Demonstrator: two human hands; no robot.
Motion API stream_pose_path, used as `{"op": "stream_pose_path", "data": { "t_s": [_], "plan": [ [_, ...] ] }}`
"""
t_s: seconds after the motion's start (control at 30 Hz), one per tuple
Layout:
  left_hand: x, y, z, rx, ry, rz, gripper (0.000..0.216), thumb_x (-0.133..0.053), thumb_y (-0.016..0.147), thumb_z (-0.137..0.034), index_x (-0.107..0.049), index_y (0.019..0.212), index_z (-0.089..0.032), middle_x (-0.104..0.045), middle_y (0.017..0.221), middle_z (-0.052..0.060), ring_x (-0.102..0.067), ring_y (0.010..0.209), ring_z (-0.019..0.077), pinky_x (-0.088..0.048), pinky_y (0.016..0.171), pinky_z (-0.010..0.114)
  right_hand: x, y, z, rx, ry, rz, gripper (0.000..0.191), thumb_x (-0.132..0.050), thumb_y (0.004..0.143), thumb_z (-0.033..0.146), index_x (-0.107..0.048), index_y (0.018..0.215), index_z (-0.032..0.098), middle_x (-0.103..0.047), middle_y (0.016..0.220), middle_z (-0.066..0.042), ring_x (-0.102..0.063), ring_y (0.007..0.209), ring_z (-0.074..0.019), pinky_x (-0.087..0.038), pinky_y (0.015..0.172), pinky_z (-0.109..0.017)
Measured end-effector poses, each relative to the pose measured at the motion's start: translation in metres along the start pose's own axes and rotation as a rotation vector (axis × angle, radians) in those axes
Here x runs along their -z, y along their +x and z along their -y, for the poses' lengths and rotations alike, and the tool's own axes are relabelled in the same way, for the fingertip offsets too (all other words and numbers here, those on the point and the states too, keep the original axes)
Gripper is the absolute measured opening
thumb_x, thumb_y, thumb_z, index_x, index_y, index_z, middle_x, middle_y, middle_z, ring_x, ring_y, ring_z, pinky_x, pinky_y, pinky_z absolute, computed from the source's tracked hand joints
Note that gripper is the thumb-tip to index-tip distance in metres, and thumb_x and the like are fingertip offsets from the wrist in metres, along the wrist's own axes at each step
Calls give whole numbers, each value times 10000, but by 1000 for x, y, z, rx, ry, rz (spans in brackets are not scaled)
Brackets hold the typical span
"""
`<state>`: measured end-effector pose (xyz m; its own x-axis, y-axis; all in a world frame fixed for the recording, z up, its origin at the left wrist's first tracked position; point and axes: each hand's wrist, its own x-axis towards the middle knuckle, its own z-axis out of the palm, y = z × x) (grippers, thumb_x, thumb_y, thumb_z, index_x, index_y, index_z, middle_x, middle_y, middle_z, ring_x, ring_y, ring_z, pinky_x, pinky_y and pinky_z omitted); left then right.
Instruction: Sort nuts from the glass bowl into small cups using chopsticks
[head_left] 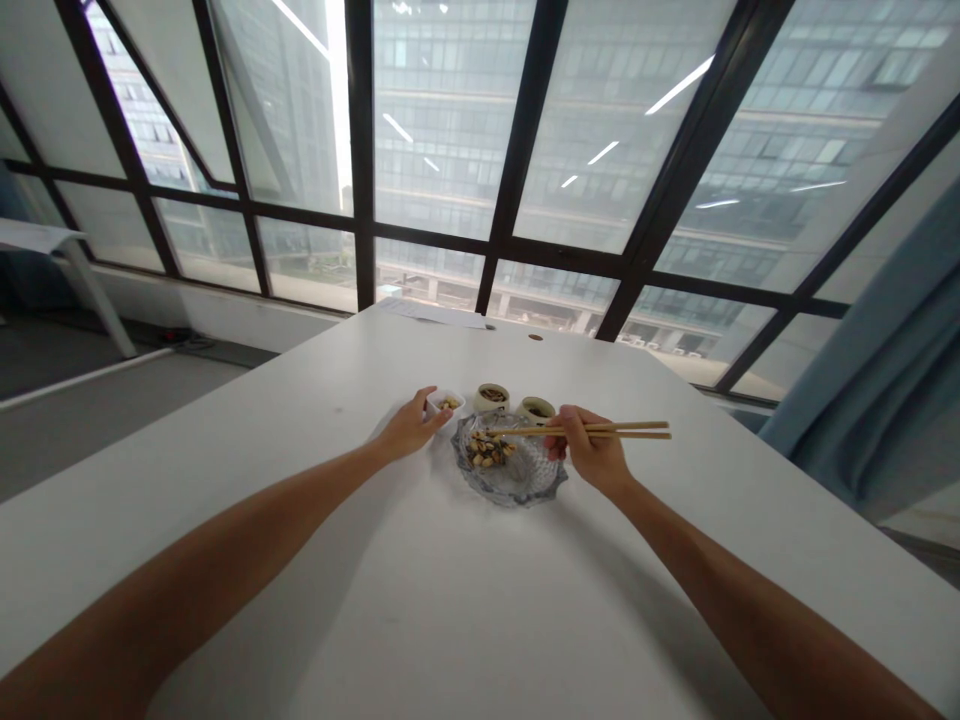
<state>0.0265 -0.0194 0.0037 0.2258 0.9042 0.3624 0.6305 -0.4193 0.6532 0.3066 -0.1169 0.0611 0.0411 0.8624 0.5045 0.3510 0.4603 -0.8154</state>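
My left hand [411,425] grips a small white bowl [433,411] by its left side, thumb at the near rim. A few pale nuts or seeds [449,403] lie inside it. Closed around a pair of wooden chopsticks [626,429] is my right hand [589,447]. Their tips point left and reach over a scalloped clear glass dish [536,488]. In that dish's left part sits a pile of mixed pale and dark nuts or seeds [489,450], by the chopstick tips. Whether the tips pinch a piece is too small to tell.
Behind the glass dish stand two small cream cups, a left cup [493,402] with dark contents and a right cup [537,411]. The white table [420,600] runs toward the windows. Papers [442,315] and a brown round spot [535,337] are at its far end. A blue curtain [877,370] hangs right.
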Motion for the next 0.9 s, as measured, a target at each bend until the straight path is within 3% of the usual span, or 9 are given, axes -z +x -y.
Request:
{"op": "stream_pose_path", "data": {
  "t_s": [0.17,0.33,0.53,0.7,0.8,0.9],
  "plan": [
    [0,-1,1,1,-22,1,653,-512,897,-567,-448,1396,-150,-659,970,76,-635,851,203,-501,802,331,2,-16,-7,-94,167,-168,582,-539,831,742,-609,683,184,-631,515,-46,-550,358,-164,-447,334,-284],
    [-2,0,3,-1,-119,-28,685,-606,842,-527,-444,1393,-153,-666,1102,116,-655,968,226,-523,877,374,4,-31,-16,-24,165,-269,547,-545,860,702,-636,718,181,-638,526,-45,-565,379,-165,-451,347,-279],
    [-4,-1,5,-105,-253,-9,674,-654,794,-493,-454,1360,-185,-639,1242,107,-633,1093,225,-521,946,396,7,-43,-7,156,-79,-103,490,-496,937,614,-666,746,196,-672,575,-44,-605,434,-160,-494,410,-275],
    [1,7,9,22,-163,23,680,-616,828,-520,-458,1372,-144,-676,1129,126,-665,983,230,-530,892,402,13,-35,1,192,-95,-126,496,-473,951,608,-663,759,193,-673,576,-43,-603,437,-156,-491,407,-268],
    [7,24,-2,36,-142,42,698,-645,809,-492,-446,1379,-141,-623,1280,171,-626,1117,261,-511,928,402,24,-22,2,159,-64,-221,522,-484,929,643,-653,753,182,-670,570,-49,-595,424,-156,-486,395,-270],
    [0,44,-32,-117,-52,26,686,-645,809,-459,-450,1389,-150,-544,1402,176,-552,1247,287,-444,1033,427,37,-9,-2,136,-48,-324,549,-509,893,686,-638,735,176,-659,552,-46,-586,406,-152,-476,383,-264]
  ]
}}
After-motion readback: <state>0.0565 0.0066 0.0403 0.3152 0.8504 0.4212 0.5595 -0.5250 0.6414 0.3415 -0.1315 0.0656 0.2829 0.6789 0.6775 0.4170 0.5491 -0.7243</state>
